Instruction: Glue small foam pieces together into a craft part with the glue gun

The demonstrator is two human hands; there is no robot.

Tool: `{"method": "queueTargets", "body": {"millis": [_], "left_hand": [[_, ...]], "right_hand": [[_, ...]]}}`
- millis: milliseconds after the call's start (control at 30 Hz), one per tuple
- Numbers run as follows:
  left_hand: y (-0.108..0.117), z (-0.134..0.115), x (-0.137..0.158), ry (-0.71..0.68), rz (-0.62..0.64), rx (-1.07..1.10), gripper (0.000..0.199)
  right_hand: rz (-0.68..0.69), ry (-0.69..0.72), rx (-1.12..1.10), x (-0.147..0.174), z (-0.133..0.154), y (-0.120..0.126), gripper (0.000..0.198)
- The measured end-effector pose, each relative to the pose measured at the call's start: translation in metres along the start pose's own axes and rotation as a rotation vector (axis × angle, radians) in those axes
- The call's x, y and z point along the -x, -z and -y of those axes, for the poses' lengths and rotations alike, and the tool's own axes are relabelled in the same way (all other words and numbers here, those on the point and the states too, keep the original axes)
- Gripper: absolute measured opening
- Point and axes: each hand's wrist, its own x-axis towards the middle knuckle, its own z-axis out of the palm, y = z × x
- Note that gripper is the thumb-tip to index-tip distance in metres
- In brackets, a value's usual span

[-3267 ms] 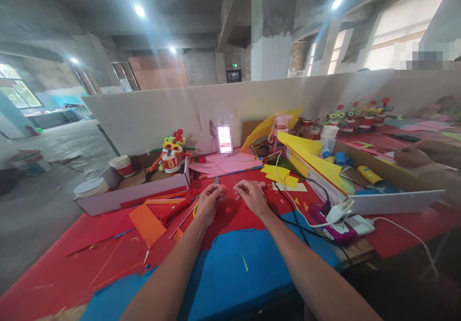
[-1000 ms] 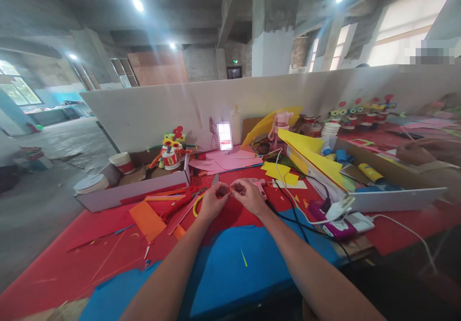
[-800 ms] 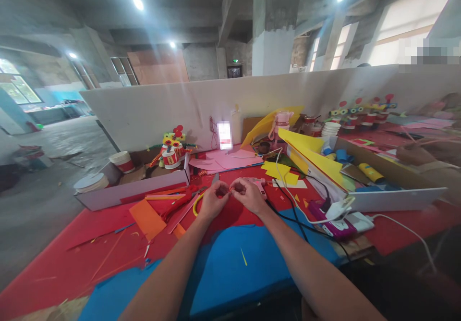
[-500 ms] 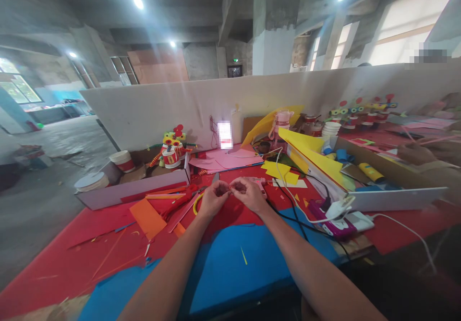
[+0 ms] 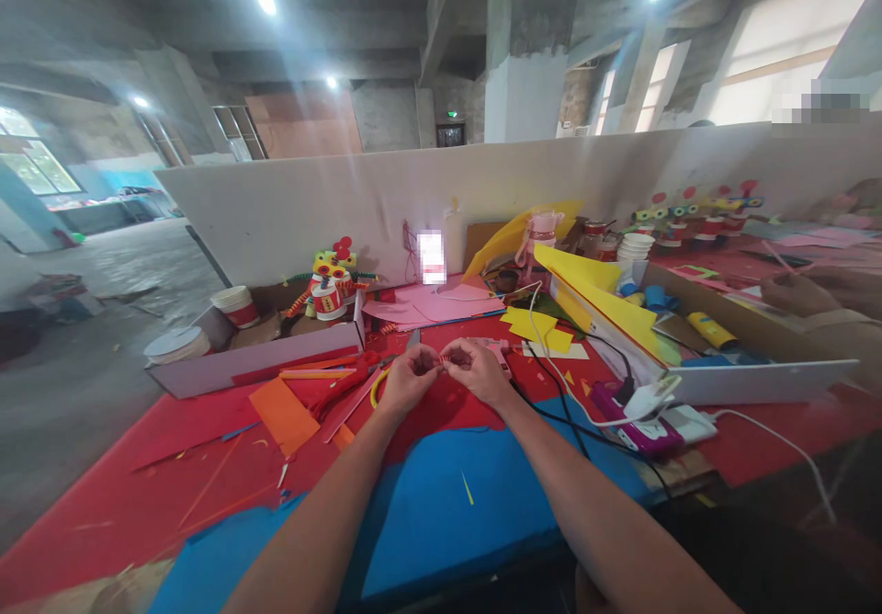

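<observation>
The left hand [image 5: 409,378] and the right hand [image 5: 478,375] almost meet, fingers curled and thumb against fingertips in a tight pinch. Between them they hold a small pleated paper strip [image 5: 445,359], reddish with pale edges, one end in each pinch and raised over the desk [image 5: 207,481].

The strip already has its short zigzag of folds, so the pleating looks well advanced; the fingertips hide both ends, and whether any folds are left cannot be told. It is not joined to any figure. Another pleated strip [image 5: 390,327] lies beyond the left hand — finished, by the look of it.

Just behind the right hand is a pink glue gun [image 5: 494,348]. Left of the left hand lie red-handled scissors [image 5: 344,389] and an orange paper piece [image 5: 284,415]; beyond both hands are pink paper sheets [image 5: 441,304].

Farther left, a shallow cardboard box [image 5: 258,368] holds nested paper cups [image 5: 235,307], a round white stack [image 5: 177,346] too unclear to name, and a paper-cup figure [image 5: 326,299] with pleated arms, apparently complete. Well to the right of the right hand, a larger cardboard box [image 5: 764,386] contains a yellow tube [image 5: 712,332] and blue paper rolls [image 5: 660,303], with a yellow sheet [image 5: 585,285] along its near-left side — other contents are jumbled.
</observation>
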Motion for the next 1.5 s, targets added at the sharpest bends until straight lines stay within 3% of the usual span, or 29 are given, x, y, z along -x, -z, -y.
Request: {"method": "queueTargets", "body": {"millis": [167,400,700,867,933,1033,1133,1233,1367,1500], "left_hand": [[0.004,-0.001,-0.003,0.041,-0.004,0.059,0.017],[0.008,0.003,-0.004,0.017,-0.049,0.059,0.017],[0.007,-0.002,-0.002,-0.025,0.006,-0.029,0.012],[0.007,-0.004,-0.001,-0.077,0.017,-0.088,0.009],[0.007,-0.003,-0.001,-0.089,0.022,-0.103,0.009],[0.008,0.000,-0.002,-0.060,0.015,-0.022,0.016],[0.009,0.002,-0.003,0.065,0.018,0.177,0.027],[0.007,0.000,-0.001,0.181,0.033,0.312,0.032],[0.004,-0.004,0.001,0.221,0.033,0.350,0.034],[0.004,-0.004,0.000,0.207,-0.005,0.337,0.033]], "right_hand": [[-0.009,-0.082,-0.173,-0.002,-0.006,-0.001,0.025],[-0.003,-0.132,-0.223,-0.003,0.001,0.004,0.031],[-0.083,-0.226,-0.345,0.000,0.003,0.001,0.040],[0.046,-0.336,-0.399,0.002,-0.005,0.000,0.044],[0.077,-0.298,-0.361,0.001,-0.007,-0.001,0.040],[0.018,-0.172,-0.232,0.000,-0.005,0.001,0.033],[-0.085,-0.020,-0.008,-0.001,-0.001,0.004,0.025],[-0.104,0.060,0.111,0.000,0.003,0.004,0.021],[-0.055,0.082,0.122,0.002,0.002,0.001,0.019],[-0.030,-0.037,-0.084,0.001,-0.006,-0.002,0.031]]}}
